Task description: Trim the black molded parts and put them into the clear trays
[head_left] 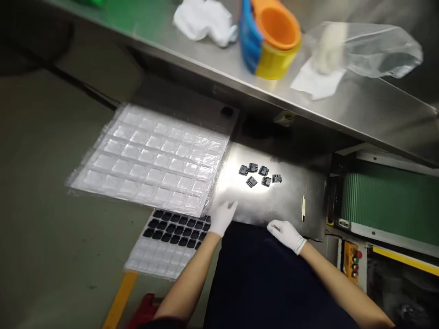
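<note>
My left hand [222, 218], in a white glove, is at the front left edge of a metal tabletop [240, 201], its thumb spread from the fingers. It is next to the right corner of a clear plastic tray [147, 157] with rows of pockets, in wrapping. My right hand [285, 234], also white-gloved, is at the table's front edge with its fingers curled in; whatever they may hold is too small to make out. Beyond both hands lie several small black parts with prongs [264, 170]. A pale, narrow cutter-like tool [303, 208] lies on the right.
Below left is another tray [161, 260] with rows of black parts. A steel shelf [219, 68] above carries an orange, yellow and blue tape-like stack [274, 55], white cloth [204, 20] and a plastic bag [380, 48]. On the right are a green conveyor [394, 194] and a button box [352, 260].
</note>
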Demonstrator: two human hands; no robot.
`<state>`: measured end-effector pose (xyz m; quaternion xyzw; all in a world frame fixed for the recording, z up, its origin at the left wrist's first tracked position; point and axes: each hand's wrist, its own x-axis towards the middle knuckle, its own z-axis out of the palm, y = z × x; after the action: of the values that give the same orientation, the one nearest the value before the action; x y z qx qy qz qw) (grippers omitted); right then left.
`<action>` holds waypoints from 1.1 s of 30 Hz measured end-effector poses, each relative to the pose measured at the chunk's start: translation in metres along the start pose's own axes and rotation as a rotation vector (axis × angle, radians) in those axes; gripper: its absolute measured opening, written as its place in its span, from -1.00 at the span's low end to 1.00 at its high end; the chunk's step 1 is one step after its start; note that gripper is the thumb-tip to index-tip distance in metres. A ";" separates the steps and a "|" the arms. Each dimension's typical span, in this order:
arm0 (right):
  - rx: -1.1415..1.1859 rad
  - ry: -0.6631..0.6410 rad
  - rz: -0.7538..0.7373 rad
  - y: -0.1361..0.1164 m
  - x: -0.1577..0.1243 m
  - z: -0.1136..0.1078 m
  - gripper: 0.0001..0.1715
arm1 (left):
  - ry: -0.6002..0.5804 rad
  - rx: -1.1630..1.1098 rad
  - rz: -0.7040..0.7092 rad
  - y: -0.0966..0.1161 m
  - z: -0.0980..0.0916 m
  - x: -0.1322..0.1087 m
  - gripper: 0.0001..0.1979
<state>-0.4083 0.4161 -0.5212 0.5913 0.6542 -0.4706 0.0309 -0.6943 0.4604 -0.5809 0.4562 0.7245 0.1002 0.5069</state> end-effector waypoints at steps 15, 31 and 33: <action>0.130 0.339 0.071 0.085 -0.081 -0.058 -0.58 | 0.079 0.737 0.295 0.164 0.080 -0.010 -0.55; 1.267 -0.054 -0.294 0.046 -0.144 -0.109 -0.49 | 0.021 0.302 0.976 0.230 0.071 -0.199 -0.68; 1.386 -0.122 -0.437 0.041 -0.154 -0.111 -0.44 | -0.021 0.146 0.850 0.227 0.068 -0.217 -0.76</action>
<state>-0.2722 0.3680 -0.3911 0.3038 0.3062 -0.8044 -0.4085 -0.4958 0.4010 -0.3351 0.7496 0.4724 0.2441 0.3943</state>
